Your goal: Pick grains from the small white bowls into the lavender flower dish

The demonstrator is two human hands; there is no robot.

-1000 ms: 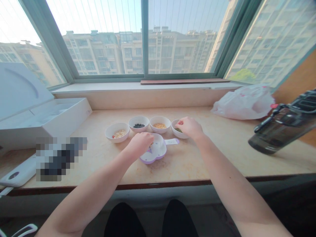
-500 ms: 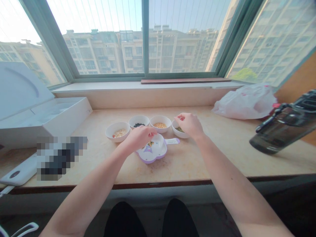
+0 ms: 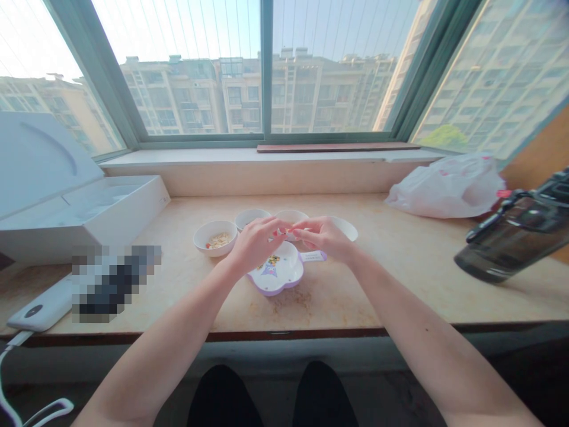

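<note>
My left hand is over the back left of a white and purple plate with a cartoon figure and a few small grains on it. Its fingers are pinched on something too small to name. My right hand meets it fingertip to fingertip, also pinched, above the plate's far edge. Behind them stand white bowls: a left bowl with pale pieces, a second bowl, a third bowl and a right bowl, these three partly hidden by my hands.
An open white box, a white power bank with a cable and a blurred dark object lie at the left. A plastic bag and a dark bottle are at the right, below the window.
My right hand has moved left from the right bowl to my left hand, so their fingertips now meet. My left hand has shifted slightly. The whole view has moved a little.
</note>
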